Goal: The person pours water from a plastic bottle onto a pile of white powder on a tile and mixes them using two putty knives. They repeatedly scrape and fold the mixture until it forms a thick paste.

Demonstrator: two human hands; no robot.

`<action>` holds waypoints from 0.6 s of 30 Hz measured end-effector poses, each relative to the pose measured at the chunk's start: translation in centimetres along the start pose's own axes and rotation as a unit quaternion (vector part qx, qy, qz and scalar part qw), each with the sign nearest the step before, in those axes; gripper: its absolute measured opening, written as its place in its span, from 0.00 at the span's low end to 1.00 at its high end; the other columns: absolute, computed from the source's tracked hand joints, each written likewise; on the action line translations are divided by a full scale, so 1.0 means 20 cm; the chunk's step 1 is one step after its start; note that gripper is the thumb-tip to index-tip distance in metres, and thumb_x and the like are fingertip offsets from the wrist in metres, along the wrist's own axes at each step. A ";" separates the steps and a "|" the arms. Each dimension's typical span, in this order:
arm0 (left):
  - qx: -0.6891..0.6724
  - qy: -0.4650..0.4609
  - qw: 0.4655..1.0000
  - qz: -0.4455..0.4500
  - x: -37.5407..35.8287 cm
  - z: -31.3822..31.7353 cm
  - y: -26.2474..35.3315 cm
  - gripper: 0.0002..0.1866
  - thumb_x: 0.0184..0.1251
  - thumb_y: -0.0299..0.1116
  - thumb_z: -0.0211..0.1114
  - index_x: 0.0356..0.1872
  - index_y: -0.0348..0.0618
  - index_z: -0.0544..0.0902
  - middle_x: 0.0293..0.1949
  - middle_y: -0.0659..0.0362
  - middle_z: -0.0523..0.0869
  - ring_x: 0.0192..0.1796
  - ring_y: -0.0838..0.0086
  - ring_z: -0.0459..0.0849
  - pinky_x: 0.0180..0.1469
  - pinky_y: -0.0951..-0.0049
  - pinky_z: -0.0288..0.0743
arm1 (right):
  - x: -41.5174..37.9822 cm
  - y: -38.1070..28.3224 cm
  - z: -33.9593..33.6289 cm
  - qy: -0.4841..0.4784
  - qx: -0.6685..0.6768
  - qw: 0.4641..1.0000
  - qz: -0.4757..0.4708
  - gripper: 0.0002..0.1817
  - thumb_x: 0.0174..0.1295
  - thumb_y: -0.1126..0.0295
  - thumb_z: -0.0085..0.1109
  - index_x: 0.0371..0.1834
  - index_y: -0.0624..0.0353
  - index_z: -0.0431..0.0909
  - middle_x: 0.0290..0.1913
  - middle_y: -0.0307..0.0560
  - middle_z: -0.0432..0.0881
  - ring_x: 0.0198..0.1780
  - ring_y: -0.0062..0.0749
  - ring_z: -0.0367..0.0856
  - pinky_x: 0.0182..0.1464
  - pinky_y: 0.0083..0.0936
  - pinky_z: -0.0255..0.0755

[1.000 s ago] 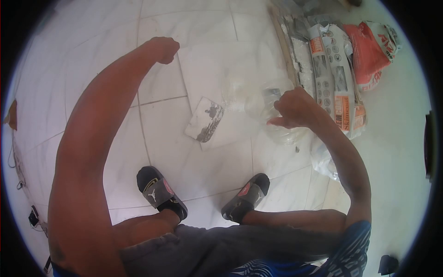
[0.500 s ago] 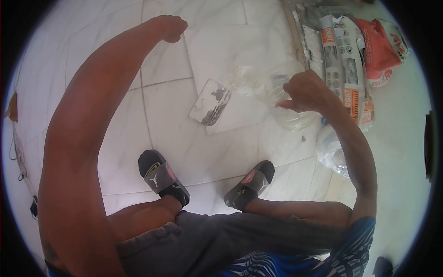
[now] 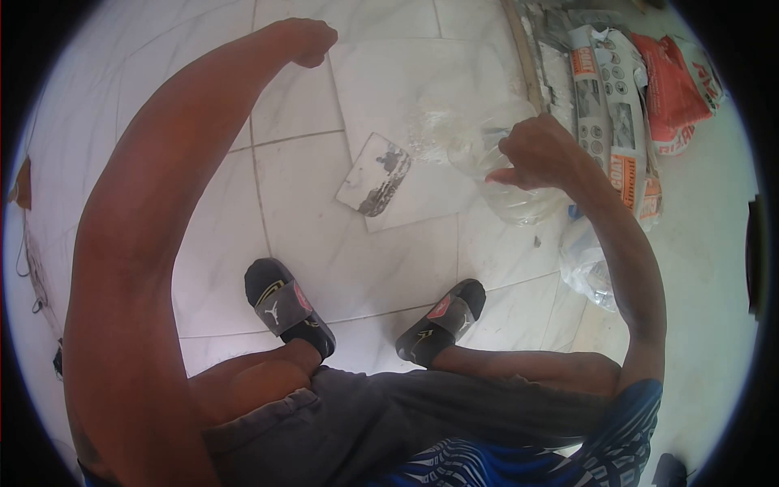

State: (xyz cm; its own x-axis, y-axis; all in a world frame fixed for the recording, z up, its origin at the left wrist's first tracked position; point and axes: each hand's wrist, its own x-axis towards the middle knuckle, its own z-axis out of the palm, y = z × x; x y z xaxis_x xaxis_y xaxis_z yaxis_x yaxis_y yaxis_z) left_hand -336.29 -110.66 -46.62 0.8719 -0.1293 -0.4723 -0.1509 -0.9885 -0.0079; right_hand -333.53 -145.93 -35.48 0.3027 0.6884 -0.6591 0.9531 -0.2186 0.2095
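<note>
My left hand (image 3: 312,42) is curled closed at the upper left, above the floor tiles; whatever it may hold is hidden by its fingers. On the right, my right hand (image 3: 540,152) is closed with the thumb pointing left. It is directly over or against a translucent plastic bag (image 3: 523,207); whether its fingers grip the bag cannot be seen. White powdery material (image 3: 430,130) lies left of the bag. Between my hands, a small white slab with dark smears (image 3: 373,174) rests tilted on a pale tile.
Printed grey and white sacks (image 3: 625,105) and a red sack (image 3: 673,89) line the upper right. Another clear plastic bag (image 3: 588,264) lies below them. My feet in black slides (image 3: 290,308) stand apart on the tiles (image 3: 219,284).
My left hand has shifted slightly up and right. My right hand sits slightly higher. Floor objects also appear slightly displaced in view.
</note>
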 end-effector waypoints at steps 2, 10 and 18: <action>-0.002 0.000 1.000 -0.004 -0.01 -0.01 0.01 0.08 0.63 0.26 0.60 0.37 0.32 0.83 0.40 0.45 0.87 0.45 0.50 0.87 0.44 0.52 0.80 | 0.01 0.00 -0.01 -0.003 0.000 1.000 0.002 0.27 0.56 0.41 0.66 0.20 0.56 0.85 0.23 0.49 0.84 0.29 0.45 0.85 0.37 0.38 0.75; 0.008 -0.020 1.000 -0.009 0.00 -0.01 -0.01 0.09 0.65 0.28 0.61 0.40 0.32 0.83 0.42 0.45 0.88 0.47 0.51 0.87 0.46 0.53 0.80 | 0.01 0.00 -0.02 0.031 -0.006 0.999 -0.023 0.29 0.54 0.40 0.69 0.21 0.60 0.85 0.18 0.50 0.81 0.26 0.45 0.85 0.33 0.39 0.75; 0.008 -0.024 1.000 -0.016 -0.03 -0.05 0.01 0.10 0.66 0.30 0.62 0.41 0.33 0.84 0.43 0.45 0.88 0.48 0.51 0.87 0.47 0.53 0.80 | 0.02 -0.02 -0.06 -0.033 -0.012 0.999 0.006 0.27 0.57 0.41 0.65 0.21 0.56 0.85 0.24 0.49 0.84 0.31 0.44 0.85 0.39 0.38 0.75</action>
State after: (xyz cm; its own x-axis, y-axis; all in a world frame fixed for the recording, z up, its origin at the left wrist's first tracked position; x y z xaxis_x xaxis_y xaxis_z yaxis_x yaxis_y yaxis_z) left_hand -336.31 -110.82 -45.53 0.8534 -0.0925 -0.5130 -0.1305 -0.9907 -0.0385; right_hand -333.77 -144.73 -35.06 0.3134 0.6382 -0.7032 0.9496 -0.2086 0.2339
